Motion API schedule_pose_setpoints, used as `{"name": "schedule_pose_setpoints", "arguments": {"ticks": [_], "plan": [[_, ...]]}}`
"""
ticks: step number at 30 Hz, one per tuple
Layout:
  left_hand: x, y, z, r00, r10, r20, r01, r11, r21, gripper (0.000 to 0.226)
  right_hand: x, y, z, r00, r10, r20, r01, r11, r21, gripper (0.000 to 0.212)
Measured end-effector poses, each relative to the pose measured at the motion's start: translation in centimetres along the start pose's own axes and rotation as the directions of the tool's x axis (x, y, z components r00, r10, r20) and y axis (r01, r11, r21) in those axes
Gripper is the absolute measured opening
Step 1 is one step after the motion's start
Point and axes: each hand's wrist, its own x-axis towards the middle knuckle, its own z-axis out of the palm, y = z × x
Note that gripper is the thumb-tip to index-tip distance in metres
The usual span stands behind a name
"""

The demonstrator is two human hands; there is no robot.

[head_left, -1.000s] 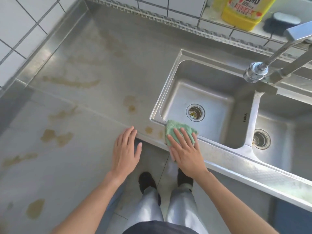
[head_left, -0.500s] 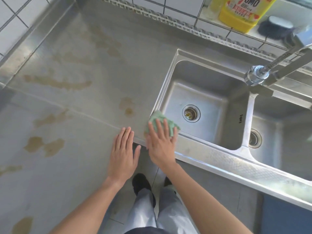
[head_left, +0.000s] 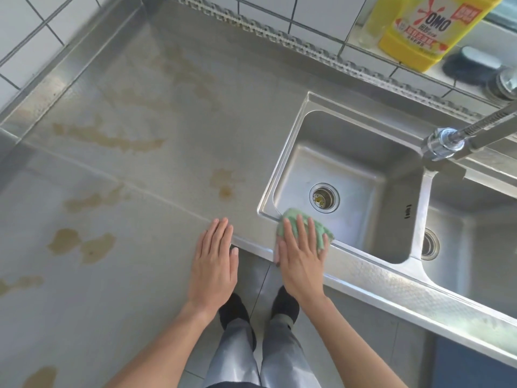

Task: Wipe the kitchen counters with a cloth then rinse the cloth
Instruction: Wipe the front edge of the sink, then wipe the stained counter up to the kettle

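A green cloth lies on the front rim of the steel sink, at the left basin's near corner. My right hand presses flat on it with straight fingers, covering most of it. My left hand rests flat on the front edge of the steel counter, just left of the right hand, holding nothing. Brown stains mark the counter to the left and further back.
The sink has two basins, with a drain in the left one and a faucet over the divider. A yellow detergent bottle and a dark scrubber stand on the tiled ledge behind. My feet are on the floor below.
My right hand slid the cloth left along the sink's front rim to its left corner, then back a little to the right. My left hand stayed flat on the counter edge.
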Motion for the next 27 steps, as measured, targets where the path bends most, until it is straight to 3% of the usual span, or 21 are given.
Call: {"name": "schedule_pose_setpoints", "arguments": {"ticks": [5, 8, 10, 17, 21, 27], "plan": [[0.0, -0.1, -0.2, 1.000, 0.022, -0.013, -0.023, 0.999, -0.027, 0.052, 2.9, -7.7, 1.4, 0.980, -0.196, 0.018, 0.196, 0.980, -0.027, 0.053], [0.0, -0.1, -0.2, 1.000, 0.014, 0.012, -0.014, 0.999, -0.030, 0.054, 0.8, -4.0, 1.2, 0.903, -0.418, 0.105, 0.427, 0.899, -0.098, 0.053], [0.0, -0.2, -0.1, 1.000, 0.005, 0.022, -0.004, 0.999, -0.037, 0.053, -0.3, -0.1, 0.3, 0.860, -0.488, 0.148, 0.506, 0.854, -0.119, 0.053], [-0.2, -0.4, 0.3, 1.000, -0.008, 0.021, 0.009, 0.999, -0.041, 0.052, 3.7, 0.5, -1.7, 0.860, -0.465, 0.209, 0.482, 0.876, -0.032, 0.056], [-0.1, -0.3, 0.5, 0.999, -0.020, 0.033, 0.020, 1.000, -0.020, 0.052, 9.9, -3.0, -2.0, 0.912, -0.360, 0.194, 0.347, 0.933, 0.101, 0.071], [-0.1, -0.1, 0.7, 0.998, -0.046, 0.046, 0.045, 0.999, 0.011, 0.051, 14.1, -8.3, -1.2, 0.886, -0.459, 0.069, 0.458, 0.888, 0.036, 0.076]]}}
